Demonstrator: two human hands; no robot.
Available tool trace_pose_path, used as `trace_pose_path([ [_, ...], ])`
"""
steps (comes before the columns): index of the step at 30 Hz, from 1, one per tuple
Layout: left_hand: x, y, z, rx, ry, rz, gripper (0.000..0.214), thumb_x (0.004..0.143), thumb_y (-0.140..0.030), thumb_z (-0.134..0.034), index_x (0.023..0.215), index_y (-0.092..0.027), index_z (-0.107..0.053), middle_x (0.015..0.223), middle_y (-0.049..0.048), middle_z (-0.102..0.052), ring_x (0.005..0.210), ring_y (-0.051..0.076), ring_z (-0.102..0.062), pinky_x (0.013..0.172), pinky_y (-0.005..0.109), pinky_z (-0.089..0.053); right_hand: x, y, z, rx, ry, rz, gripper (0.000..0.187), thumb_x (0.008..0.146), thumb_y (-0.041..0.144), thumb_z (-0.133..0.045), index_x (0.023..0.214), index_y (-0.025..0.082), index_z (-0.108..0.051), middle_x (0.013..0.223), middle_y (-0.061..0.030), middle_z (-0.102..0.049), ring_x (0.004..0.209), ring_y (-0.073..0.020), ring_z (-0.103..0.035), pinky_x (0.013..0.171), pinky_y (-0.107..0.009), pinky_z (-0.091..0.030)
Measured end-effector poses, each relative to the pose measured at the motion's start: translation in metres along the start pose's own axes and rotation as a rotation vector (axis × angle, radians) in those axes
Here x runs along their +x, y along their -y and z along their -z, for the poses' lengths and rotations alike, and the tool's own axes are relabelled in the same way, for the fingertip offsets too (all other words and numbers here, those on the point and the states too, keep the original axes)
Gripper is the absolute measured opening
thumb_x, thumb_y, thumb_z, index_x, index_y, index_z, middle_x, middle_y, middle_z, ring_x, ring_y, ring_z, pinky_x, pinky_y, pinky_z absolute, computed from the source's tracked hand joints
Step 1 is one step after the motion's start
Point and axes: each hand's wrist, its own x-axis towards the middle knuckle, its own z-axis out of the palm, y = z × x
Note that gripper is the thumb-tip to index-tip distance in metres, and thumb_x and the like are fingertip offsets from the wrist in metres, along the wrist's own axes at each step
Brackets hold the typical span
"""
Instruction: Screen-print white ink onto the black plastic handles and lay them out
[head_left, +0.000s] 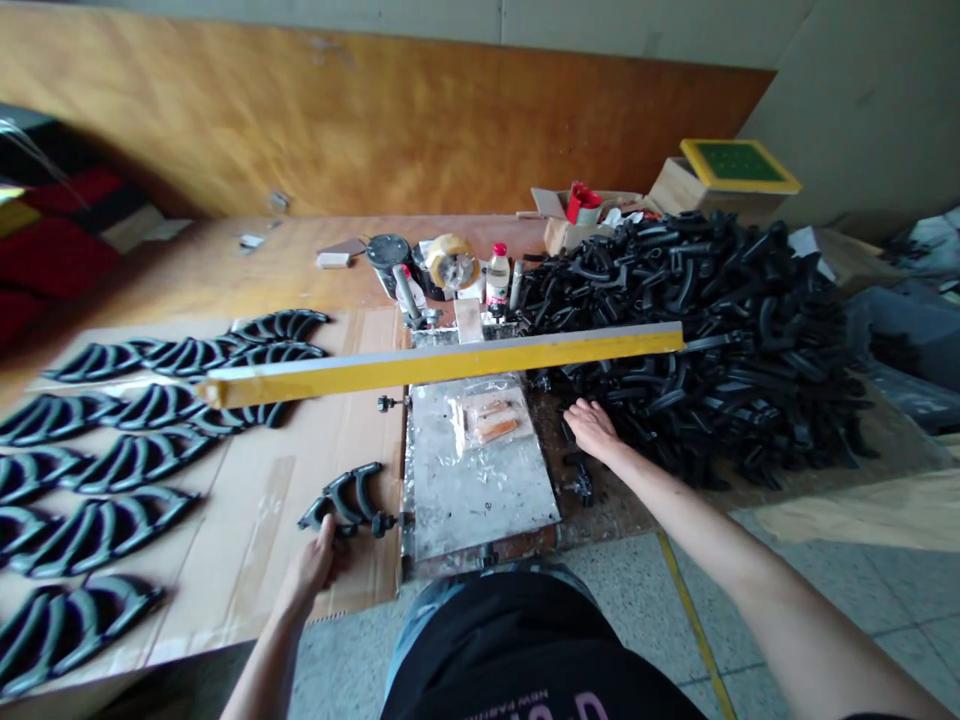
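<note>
My left hand [321, 560] is closed at the near edge of a short row of black curved plastic handles [362, 492] on the cardboard sheet. Thumb and fingers pinch the row's near side. My right hand [592, 430] lies at the left edge of a big heap of loose black handles [720, 290], fingers curled down. Whatever is under those fingertips is hidden. Between my hands lies a grey metal plate [480, 500] with a clear plastic bag [491, 420] of orange-brown pieces on it. A long yellow bar [450, 368] crosses above the plate.
Fanned rows of black handles [142, 455] cover the left of the cardboard [262, 560]. Behind the plate stand a tape roll [452, 263], a red-capped bottle [498, 275] and a dark round container [388, 255]. Black knobs [384, 525] stick out at the plate's sides.
</note>
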Motion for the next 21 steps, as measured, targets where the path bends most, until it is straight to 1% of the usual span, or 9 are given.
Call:
trace_pose_path([
  [2,0.001,-0.010,0.009,0.139,-0.007,-0.036,0.059,0.080,-0.068,-0.036,0.052,-0.019,-0.056,0.041,0.0114,-0.055,0.044,0.026,-0.054,0.044,0.031,-0.036,0.008,0.010,0.004,-0.002,-0.076,-0.040,0.026,0.084,0.010,-0.054,0.106,0.015,-0.067,0.100,-0.0130,-0.070,0.107,-0.0258,-0.058,0.095,-0.038,-0.042],
  [4,-0.003,-0.027,0.018,0.202,-0.088,-0.134,0.055,0.078,-0.066,-0.044,0.056,-0.018,-0.058,0.040,0.0088,-0.055,0.047,0.025,-0.056,0.046,0.029,-0.037,0.019,0.030,0.007,0.058,-0.225,-0.004,0.032,0.089,0.016,-0.055,0.120,0.016,-0.063,0.108,-0.0116,-0.069,0.105,-0.0239,-0.058,0.093,-0.034,-0.043],
  [6,-0.011,-0.054,0.022,0.156,-0.179,-0.273,0.050,0.078,-0.064,-0.048,0.063,-0.018,-0.061,0.042,0.0053,-0.056,0.048,0.023,-0.058,0.046,0.027,-0.037,0.031,0.059,0.008,0.108,-0.355,0.145,0.038,0.092,0.025,-0.059,0.129,0.021,-0.059,0.111,-0.0089,-0.067,0.102,-0.0230,-0.058,0.092,-0.033,-0.043],
  [8,-0.025,-0.091,0.021,0.051,-0.231,-0.385,0.047,0.080,-0.062,-0.048,0.069,-0.019,-0.062,0.044,0.0021,-0.056,0.044,0.019,-0.055,0.043,0.025,-0.036,0.042,0.089,0.004,0.103,-0.410,0.306,0.039,0.092,0.030,-0.061,0.130,0.025,-0.060,0.106,-0.0075,-0.067,0.098,-0.0233,-0.058,0.090,-0.034,-0.044],
  [11,-0.054,-0.149,0.014,-0.129,-0.243,-0.515,0.044,0.082,-0.060,-0.050,0.078,-0.018,-0.064,0.046,-0.0011,-0.056,0.039,0.014,-0.048,0.040,0.022,-0.034,0.052,0.120,-0.007,0.082,-0.395,0.447,0.035,0.092,0.029,-0.060,0.127,0.024,-0.063,0.099,-0.0067,-0.067,0.094,-0.0235,-0.055,0.085,-0.035,-0.044],
  [14,-0.088,-0.196,0.010,-0.305,-0.255,-0.666,0.042,0.083,-0.058,-0.054,0.089,-0.018,-0.064,0.050,-0.0031,-0.057,0.041,0.011,-0.048,0.042,0.019,-0.035,0.056,0.125,-0.019,0.118,-0.330,0.569,0.032,0.093,0.031,-0.059,0.124,0.022,-0.066,0.104,-0.0069,-0.067,0.099,-0.0233,-0.053,0.087,-0.036,-0.044],
  [16,-0.109,-0.220,0.008,-0.468,-0.295,-0.789,0.040,0.087,-0.056,-0.051,0.091,-0.018,-0.063,0.052,-0.0034,-0.057,0.043,0.010,-0.048,0.044,0.019,-0.038,0.058,0.122,-0.025,0.160,-0.297,0.590,0.030,0.094,0.028,-0.057,0.122,0.022,-0.067,0.107,-0.0067,-0.066,0.101,-0.0223,-0.052,0.088,-0.035,-0.044],
  [18,-0.124,-0.240,0.007,-0.635,-0.336,-0.900,0.039,0.091,-0.053,-0.045,0.088,-0.018,-0.061,0.055,-0.0023,-0.058,0.044,0.009,-0.049,0.046,0.019,-0.040,0.059,0.123,-0.027,0.182,-0.285,0.562,0.029,0.095,0.023,-0.056,0.121,0.020,-0.067,0.105,-0.0070,-0.067,0.100,-0.0219,-0.052,0.088,-0.036,-0.044],
  [21,-0.135,-0.260,0.004,-0.747,-0.301,-0.980,0.043,0.094,-0.050,-0.037,0.087,-0.016,-0.062,0.054,-0.0012,-0.057,0.045,0.010,-0.049,0.046,0.020,-0.040,0.055,0.131,-0.026,0.181,-0.286,0.519,0.030,0.094,0.020,-0.056,0.121,0.018,-0.067,0.105,-0.0095,-0.067,0.100,-0.0234,-0.053,0.089,-0.038,-0.045],
])
